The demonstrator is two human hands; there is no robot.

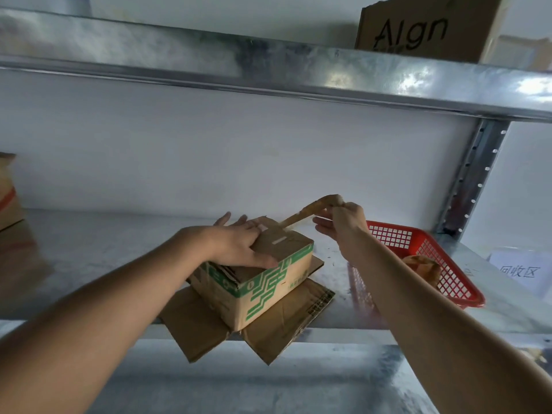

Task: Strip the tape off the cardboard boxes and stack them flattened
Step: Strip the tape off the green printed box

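Note:
A small cardboard box with green print (268,288) stands on a flattened piece of cardboard (203,327) at the front of the metal shelf. My left hand (239,246) presses flat on the box top with straight fingers. My right hand (343,219) pinches a strip of brown tape (307,212) that stretches up and to the right from the box's far top edge, partly peeled off.
A red plastic basket (442,258) with a wad of brown tape in it sits right of the box. A white paper label (519,273) lies at far right. Another box (7,192) stands at far left. An upper shelf beam (268,73) carries a printed box (424,28).

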